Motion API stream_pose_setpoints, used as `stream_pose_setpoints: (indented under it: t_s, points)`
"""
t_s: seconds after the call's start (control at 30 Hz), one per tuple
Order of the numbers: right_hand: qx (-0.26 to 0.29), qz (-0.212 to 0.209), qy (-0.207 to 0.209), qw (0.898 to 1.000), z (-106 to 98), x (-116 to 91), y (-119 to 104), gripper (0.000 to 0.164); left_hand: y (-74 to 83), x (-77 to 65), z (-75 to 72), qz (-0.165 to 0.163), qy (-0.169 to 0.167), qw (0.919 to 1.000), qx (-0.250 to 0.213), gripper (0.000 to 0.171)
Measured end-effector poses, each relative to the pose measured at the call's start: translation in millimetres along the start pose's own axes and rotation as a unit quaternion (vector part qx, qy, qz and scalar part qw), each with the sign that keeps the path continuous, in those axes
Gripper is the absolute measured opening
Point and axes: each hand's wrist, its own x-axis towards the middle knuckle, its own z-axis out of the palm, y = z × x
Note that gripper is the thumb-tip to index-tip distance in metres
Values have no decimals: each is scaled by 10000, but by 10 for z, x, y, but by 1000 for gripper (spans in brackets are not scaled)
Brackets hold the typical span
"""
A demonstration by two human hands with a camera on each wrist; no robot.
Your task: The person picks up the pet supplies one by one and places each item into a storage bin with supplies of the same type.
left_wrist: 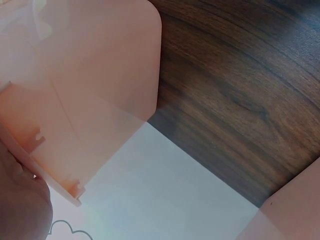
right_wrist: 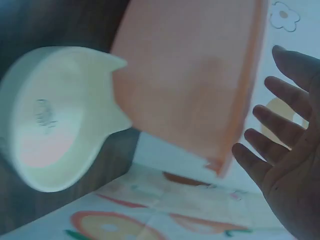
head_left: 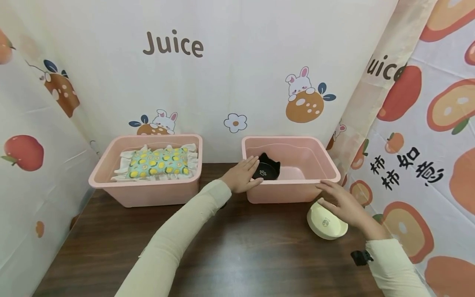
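In the head view my left hand (head_left: 240, 176) reaches over the left end of the right pink bin (head_left: 289, 192), its fingers extended beside a black bowl (head_left: 272, 167). The bowl has cat ears and a paw print; it sits inside the bin, and the fingertips overlap its left edge. My right hand (head_left: 343, 202) hovers by the bin's front right corner with fingers spread and nothing in them, as the right wrist view shows. Just below that hand, a pale yellow bowl (head_left: 326, 229) with pointed ears stands on the dark wooden table (head_left: 237, 255).
To the left stands another pink bin (head_left: 159, 194), holding a frilled cushion (head_left: 159, 162) with a lemon print. Behind both bins hangs a printed curtain (head_left: 230, 74), and more printed cloth encloses the left and right sides.
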Motion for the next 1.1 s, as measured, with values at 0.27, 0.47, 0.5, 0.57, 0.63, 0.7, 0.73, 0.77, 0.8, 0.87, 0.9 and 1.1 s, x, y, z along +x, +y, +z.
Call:
stream_pose_setpoints:
  t_s: [0.27,0.47,0.5,0.57,0.63,0.7,0.73,0.77,0.8,0.87,0.9,1.1]
  points:
    - [26,264,360,9990,295,-365,118,44,3,-4,-13,-39,-25,10000,-22,76]
    - [-9,266,518,9983,554,-611,213,45,16,-11,-28,-54,-59,10000,10,76]
    - [-27,258,537,9982,596,-647,233,45,17,-10,-27,-47,-50,10000,33,76]
    - [-96,217,564,9981,676,-713,277,47,17,-6,-19,-49,-64,9999,74,76]
    - [-164,235,528,9982,746,-763,319,48,18,-2,-17,-54,-68,9999,91,77]
    - [-156,339,394,9985,805,-799,349,48,16,3,-16,-70,-68,9999,111,77]
    - [-136,410,318,9986,832,-811,363,48,16,4,-16,-87,-79,9999,110,76]
    - [-86,493,231,9985,857,-820,377,48,16,5,-18,-106,-83,9999,98,76]
    - [-87,579,157,9982,884,-827,391,47,16,6,-20,-115,-77,9999,88,76]
    - [-4,718,27,9974,931,-837,417,46,14,8,-17,-120,-79,9999,74,76]
    - [21,777,-21,9970,954,-839,432,46,12,9,-12,-102,-53,9999,64,76]
    - [-29,984,-126,9951,1039,-834,469,43,-3,15,21,-47,23,10000,30,76]
